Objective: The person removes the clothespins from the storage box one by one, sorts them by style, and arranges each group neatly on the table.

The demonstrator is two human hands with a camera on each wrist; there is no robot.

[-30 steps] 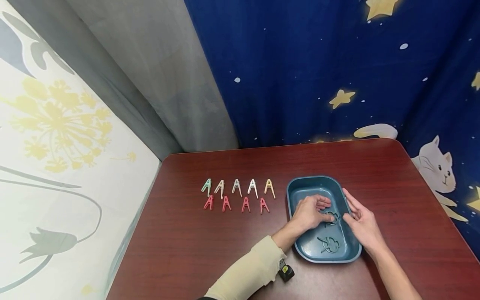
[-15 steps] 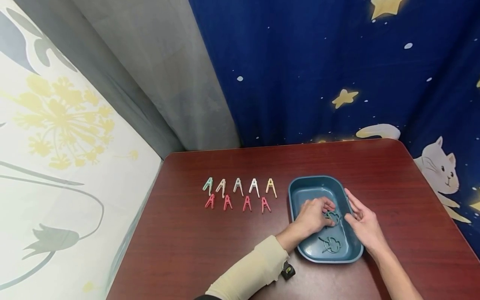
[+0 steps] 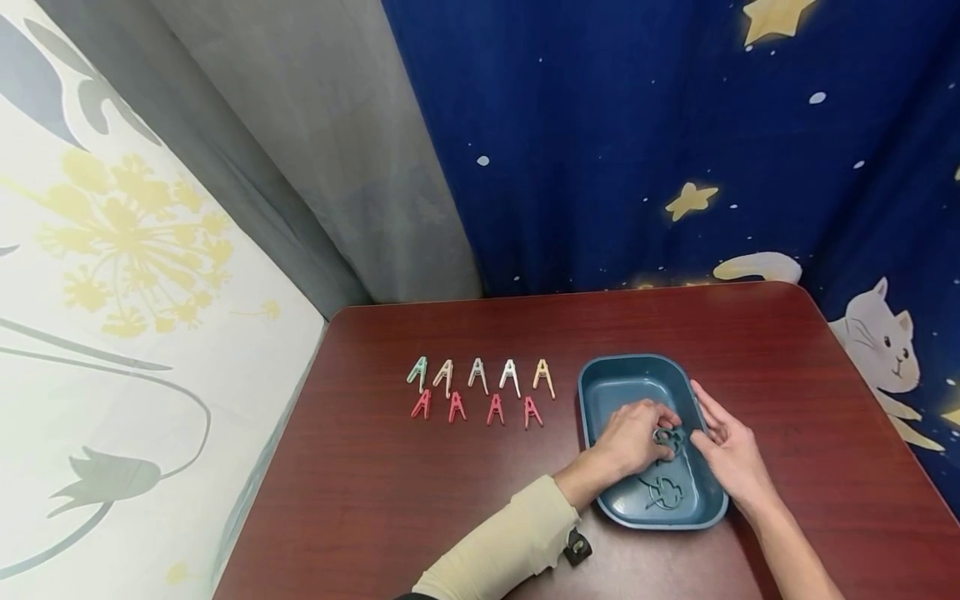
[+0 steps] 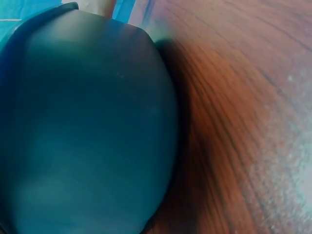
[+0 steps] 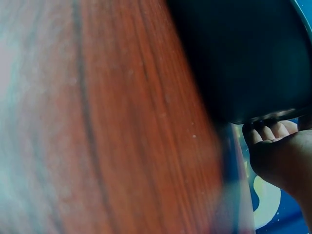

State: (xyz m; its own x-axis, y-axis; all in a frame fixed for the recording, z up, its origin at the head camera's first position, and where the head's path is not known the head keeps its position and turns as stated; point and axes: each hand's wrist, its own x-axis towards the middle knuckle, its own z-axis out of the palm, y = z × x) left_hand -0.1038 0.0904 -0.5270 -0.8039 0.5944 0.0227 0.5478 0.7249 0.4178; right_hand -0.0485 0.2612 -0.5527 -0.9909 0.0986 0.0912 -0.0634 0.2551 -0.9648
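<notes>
A blue rectangular tray (image 3: pixel 633 363) with rounded corners stands at the right of the table. My left hand (image 3: pixel 633 435) reaches into it and pinches a thin dark green outline-shaped piece (image 3: pixel 670 439) between thumb and fingers; its exact kind is unclear. A second dark green looped piece (image 3: pixel 663 493) lies on the tray floor nearer the front. My right hand (image 3: pixel 731 454) grips the tray's right side, thumb at the rim and fingers along the outer wall. The right wrist view shows those fingers (image 5: pixel 265 132) against the tray's outside. Only the tray's wall (image 4: pixel 97 122) fills the left wrist view.
Left of the tray, small clothespins lie in two rows on the dark red table (image 3: pixel 390 483). The back row holds green, pale and yellow ones (image 3: pixel 543 377); the front row is red (image 3: pixel 496 408). A patterned blue curtain (image 3: pixel 570 167) hangs behind the table.
My left hand has shifted slightly right and toward the front inside the tray, its fingers closing on the green piece, which now looks tilted. The right hand keeps its hold.
</notes>
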